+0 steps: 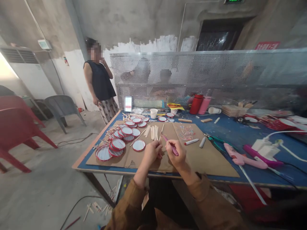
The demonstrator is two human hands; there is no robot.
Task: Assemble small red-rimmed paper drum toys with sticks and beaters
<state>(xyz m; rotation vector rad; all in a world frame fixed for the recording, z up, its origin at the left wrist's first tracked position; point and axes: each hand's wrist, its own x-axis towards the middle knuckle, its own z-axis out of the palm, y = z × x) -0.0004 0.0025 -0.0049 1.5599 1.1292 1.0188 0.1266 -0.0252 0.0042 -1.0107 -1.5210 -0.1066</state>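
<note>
My left hand [153,150] is closed in a pinch over the cardboard sheet, gripping a thin wooden stick [161,130] that points up and away. Close beside it, my right hand [177,152] is wrapped round a slim purple pen-like tool [176,151]. The tool's narrow end reaches toward the stick; whether they touch is too small to tell. Just beyond my hands lie several flat pale wooden sticks [152,132]. To the left, a round white disc with a red rim [139,145] rests on the cardboard, near a heap of similar discs [118,144].
Cardboard [203,163] covers part of the blue table. Clips [187,131], markers [191,141], pliers [217,140] and a pink glue gun [244,157] lie rightward. A red bottle [196,103] stands behind, before a perforated metal screen [144,67]. A person [98,80] stands beyond the left corner.
</note>
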